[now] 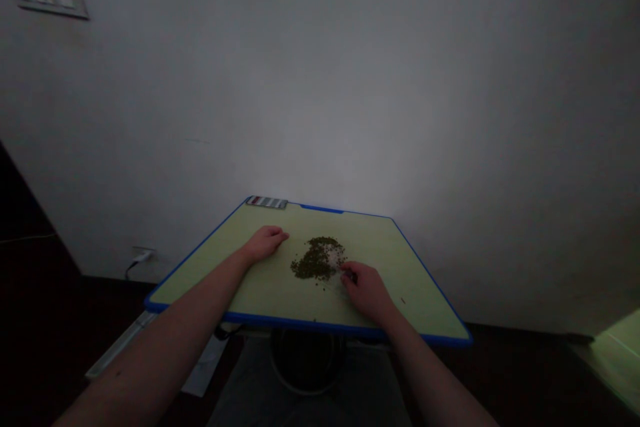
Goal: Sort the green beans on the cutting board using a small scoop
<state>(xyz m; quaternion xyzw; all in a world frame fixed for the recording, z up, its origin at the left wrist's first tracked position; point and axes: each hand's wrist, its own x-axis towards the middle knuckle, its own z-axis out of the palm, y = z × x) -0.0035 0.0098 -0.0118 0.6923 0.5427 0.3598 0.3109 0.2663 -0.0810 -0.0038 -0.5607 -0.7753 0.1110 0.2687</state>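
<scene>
A loose pile of small greenish-brown seeds or grains (313, 262) lies spread over the middle of a pale yellow-green folding table (370, 233) with a blue rim. A whitish patch (334, 253) shows among the grains on the right; whether it is grains or a tabletop print I cannot tell. Left of the pile, apart from it, my left hand (265, 243) rests on the table with its fingers curled closed. My right hand (367, 288) is at the pile's right edge, thumb and fingers bent toward each other in a pinch. What either hand holds, if anything, is hidden.
A dark round bowl or pot (307, 360) sits on my lap below the table's near edge. A flat striped panel (267, 202) lies at the far left corner. The grey wall (320, 80) stands behind the table. A plugged-in cord (140, 259) is low at left.
</scene>
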